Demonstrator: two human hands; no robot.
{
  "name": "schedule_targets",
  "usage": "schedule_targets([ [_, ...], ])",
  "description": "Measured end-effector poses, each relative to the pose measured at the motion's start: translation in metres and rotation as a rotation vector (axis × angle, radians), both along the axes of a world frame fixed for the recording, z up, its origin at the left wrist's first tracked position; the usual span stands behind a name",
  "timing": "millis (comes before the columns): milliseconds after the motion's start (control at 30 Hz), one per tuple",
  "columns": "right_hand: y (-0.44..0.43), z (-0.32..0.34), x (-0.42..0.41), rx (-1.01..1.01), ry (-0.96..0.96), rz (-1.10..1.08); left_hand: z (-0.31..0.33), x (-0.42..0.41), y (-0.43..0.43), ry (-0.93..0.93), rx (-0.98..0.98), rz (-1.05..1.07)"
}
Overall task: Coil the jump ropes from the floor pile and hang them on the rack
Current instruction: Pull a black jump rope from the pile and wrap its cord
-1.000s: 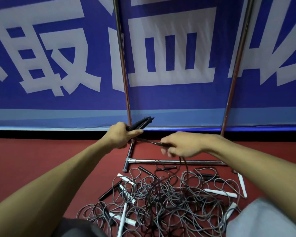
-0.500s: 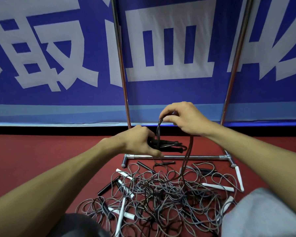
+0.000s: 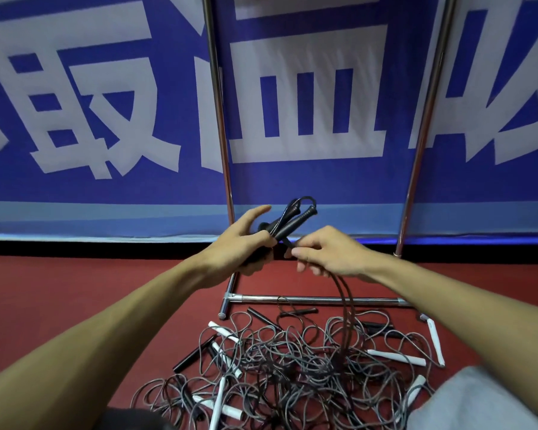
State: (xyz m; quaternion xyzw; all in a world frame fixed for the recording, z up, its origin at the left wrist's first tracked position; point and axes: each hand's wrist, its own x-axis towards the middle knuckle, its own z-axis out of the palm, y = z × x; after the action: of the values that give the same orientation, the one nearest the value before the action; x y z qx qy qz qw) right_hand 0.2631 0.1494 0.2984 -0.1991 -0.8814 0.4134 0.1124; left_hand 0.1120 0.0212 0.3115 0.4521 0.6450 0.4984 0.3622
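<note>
1. The banner [image 3: 106, 119] fills the upper half of the frame, behind everything else; the floor [image 3: 75, 290] spans the lower half.
2. The rack's left upright [image 3: 218, 119] rises at upper centre and its right upright [image 3: 423, 119] at upper right, both before the banner.
3. The rack's base bar [image 3: 317, 300] lies on the floor across the centre, between the uprights.
4. The pile of jump ropes [image 3: 292, 361] lies on the floor at lower centre, just before the base bar.
5. The left hand [image 3: 243, 243] and the right hand [image 3: 333, 256] meet at frame centre, above the base bar.
6. The pair of handles [image 3: 288, 225] sits in the left hand's grip, its ends pointing to the upper right.
7. The cord [image 3: 343, 305] runs from the right hand's pinch down into the pile.
8. A knee [image 3: 479, 398] fills the lower right corner, beside the pile.
</note>
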Motion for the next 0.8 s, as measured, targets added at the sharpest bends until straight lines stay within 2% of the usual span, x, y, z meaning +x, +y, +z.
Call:
schedule_targets([
  [67,-0.004,0.003,0.001,-0.056,0.013,0.022,0.0,-0.002,0.0,0.063,0.024,0.005],
  [200,-0.004,0.013,0.002,-0.389,0.171,-0.037,-0.002,-0.007,-0.004,0.165,-0.021,0.03],
  [267,-0.003,0.016,0.003,-0.473,0.228,-0.065,-0.002,-0.006,-0.004,0.22,-0.057,0.026],
  [433,-0.003,0.02,0.002,-0.401,0.312,-0.087,-0.001,0.001,0.001,0.241,-0.08,-0.049],
  [633,0.0,0.018,-0.002,-0.21,0.274,-0.198,-0.004,-0.002,-0.001,0.387,-0.043,-0.059],
  [800,0.006,0.018,-0.004,-0.227,0.298,-0.255,-0.003,-0.002,0.003,0.508,-0.076,-0.08],
])
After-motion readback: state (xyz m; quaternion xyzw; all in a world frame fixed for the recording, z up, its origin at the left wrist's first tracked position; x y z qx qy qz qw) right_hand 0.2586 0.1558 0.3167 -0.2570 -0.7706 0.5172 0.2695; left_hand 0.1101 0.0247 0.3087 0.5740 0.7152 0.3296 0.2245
